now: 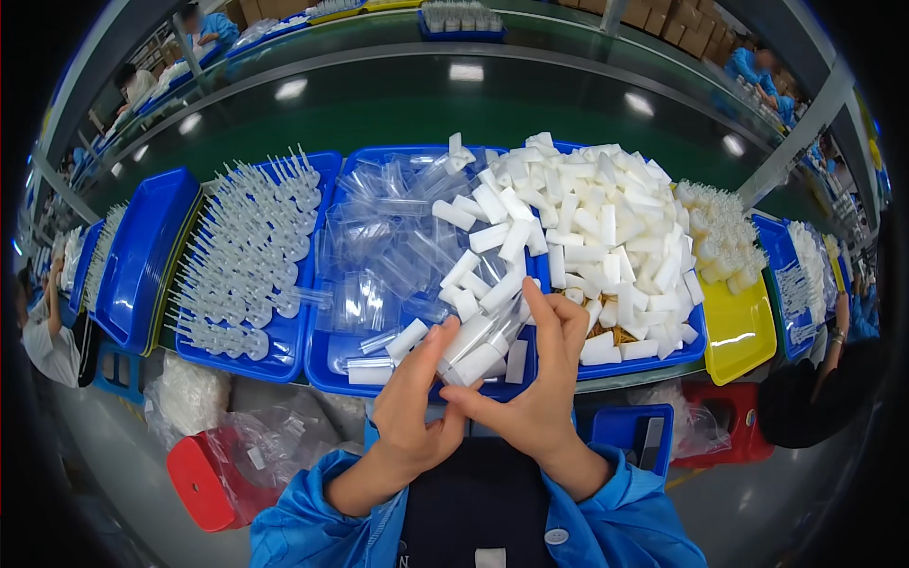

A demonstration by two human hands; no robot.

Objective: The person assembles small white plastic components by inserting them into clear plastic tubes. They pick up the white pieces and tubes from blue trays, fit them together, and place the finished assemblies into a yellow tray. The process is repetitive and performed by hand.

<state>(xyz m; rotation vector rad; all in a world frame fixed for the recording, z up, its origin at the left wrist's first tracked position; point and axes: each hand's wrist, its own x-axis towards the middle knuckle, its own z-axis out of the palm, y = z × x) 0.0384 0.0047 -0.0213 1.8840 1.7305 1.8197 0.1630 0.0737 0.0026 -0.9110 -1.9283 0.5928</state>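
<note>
Over the front edge of the middle blue tray (327, 377), my left hand (414, 402) and my right hand (540, 398) meet around a small bunch of clear plastic tubes (512, 325) and white block-like pieces (477, 363). My left fingers press on the bunch from the left. On the other side, my right index finger is raised along it and the thumb reaches under its lower end. Whether the white pieces sit inside the tubes or against them, I cannot tell. Loose clear tubes (379, 241) fill the tray beneath, with white pieces scattered over its right side.
A heaped blue tray of white pieces (606, 204) adjoins on the right, then a yellow tray (743, 331). To the left lie white thin-stemmed parts (251, 246) in a blue tray and stacked empty trays (142, 260). Behind runs a green conveyor belt (454, 114). Red stools (204, 483) stand below.
</note>
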